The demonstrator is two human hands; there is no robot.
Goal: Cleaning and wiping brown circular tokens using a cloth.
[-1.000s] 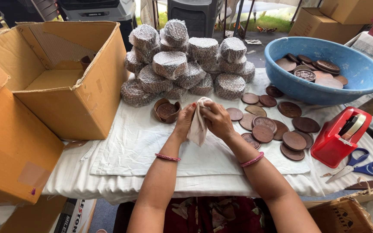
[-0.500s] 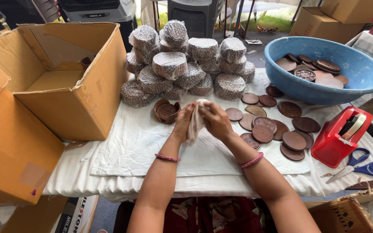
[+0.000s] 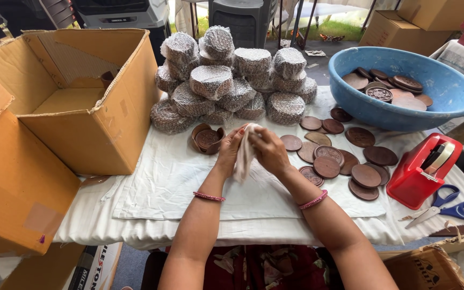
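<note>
A: Head view, the only one. Both hands meet over the middle of the counter (image 3: 151,215), which is draped in white sheeting. What sits between them?

B: A white cloth (image 3: 244,150), folded up and standing nearly upright. Left hand (image 3: 230,152) fingers curl against its left face, right hand (image 3: 268,152) fingers close round its right face. Both sets of fingers narrow, pressed on the cloth. Whether a disc is wrapped inside, cannot tell; the folds hide it.

A: Handling of the cloth?

B: Judged soft, light, limp. No fixed grip point; it drapes, so pinch at an edge or bunch it in the palm. Not slippery, not fragile.

A: And the discs (image 3: 328,161)?

B: Brown, flat, round, some with relief pattern. Probably stiff, light, possibly brittle at the rim. Best held by the edge, or flat between thumb and fingers. They lie loose just right of the right hand, some overlapping.

A: Surroundings?

B: A few curved brown pieces (image 3: 207,138) just beyond the left hand. Wrapped bundles (image 3: 226,86) stacked behind. Blue basin (image 3: 452,94) far right with more discs inside. Red tape dispenser (image 3: 422,172) and scissors (image 3: 449,204) at the right edge. Open carton (image 3: 108,123) on the left.
</note>
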